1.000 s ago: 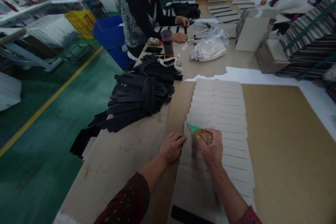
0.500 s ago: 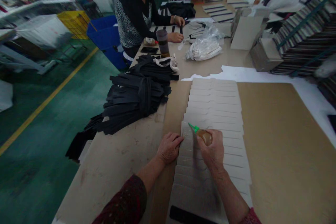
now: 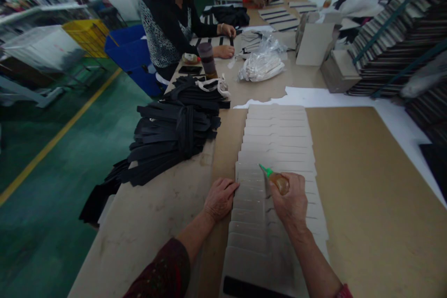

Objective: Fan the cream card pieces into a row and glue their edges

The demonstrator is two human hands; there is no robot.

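A long row of overlapping grey card pieces [image 3: 275, 142] runs away from me over a brown board [image 3: 377, 186]. My right hand [image 3: 291, 200] is wrapped round a glue bottle [image 3: 280, 183] of amber liquid, its green nozzle pointing left, over the cards. Thin shiny lines show on the cards left of the nozzle. My left hand [image 3: 220, 199] lies flat at the row's left edge, fingertips touching the cards, holding nothing. A black strip [image 3: 254, 287] lies across the nearest card.
Black fabric strips [image 3: 174, 135] are piled at the left. Beyond lie a plastic-wrapped bundle [image 3: 262, 64], a dark cup [image 3: 207, 59] and a phone [image 3: 190, 70]. A person works at the far left edge, another behind. Tall stacks [image 3: 391, 32] stand at right.
The bottle in my right hand has moved a little to the right across the cards. My left hand stays at the row's edge. The whole view has shifted slightly.
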